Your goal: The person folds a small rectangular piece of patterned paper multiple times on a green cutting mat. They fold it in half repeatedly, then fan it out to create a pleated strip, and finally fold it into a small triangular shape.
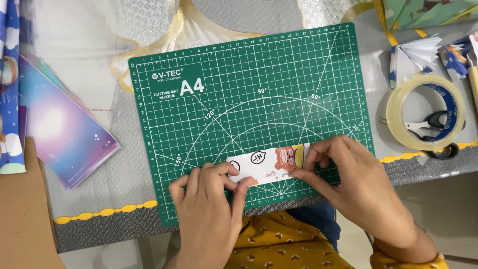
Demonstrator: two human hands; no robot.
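Note:
A narrow folded strip of white paper (266, 163) with cartoon prints, a brown bear face and a yellow patch, lies near the front edge of a green cutting mat (239, 99). My left hand (206, 209) presses down on the strip's left end, thumb and fingers bent over it. My right hand (348, 179) pinches the strip's right end with its fingertips. Both hands rest on the mat and hide the strip's two ends.
A stack of purple galaxy-print paper sheets (64, 129) lies at the left. A clear tape roll (424, 112) sits at the right with small scissors (423, 124) inside it. Folded patterned paper pieces (418, 55) lie at the back right. Bubble wrap (144, 25) lies behind the mat.

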